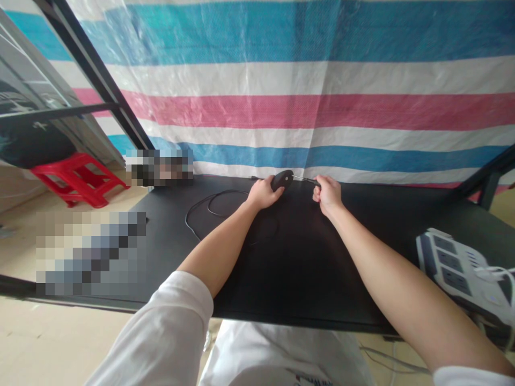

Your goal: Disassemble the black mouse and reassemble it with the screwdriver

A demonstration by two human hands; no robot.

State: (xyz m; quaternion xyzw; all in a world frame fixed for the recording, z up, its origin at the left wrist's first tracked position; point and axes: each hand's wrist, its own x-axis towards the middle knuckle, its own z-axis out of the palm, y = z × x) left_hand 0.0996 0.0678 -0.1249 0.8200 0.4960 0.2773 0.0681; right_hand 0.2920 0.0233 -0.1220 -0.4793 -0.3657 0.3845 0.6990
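Note:
Near the back edge of the black table (298, 268), my left hand (264, 193) is closed around a black computer mouse (286, 179), held up with one side turned toward me. My right hand (329, 194), just to the right, grips the dark handle of a screwdriver (309, 181). Its thin metal shaft points left, and the tip meets the mouse's right edge; the exact contact spot is too small to tell. A black cable (193, 206) lies in loops on the table left of my hands, and its plug end shows behind my left hand.
A white power strip (469, 268) with white cords sits at the right end of the table. Behind the table hangs a striped plastic sheet (249, 112). Black frame posts rise at both sides. A red stool (82, 179) stands on the floor at left, near a person in dark clothing.

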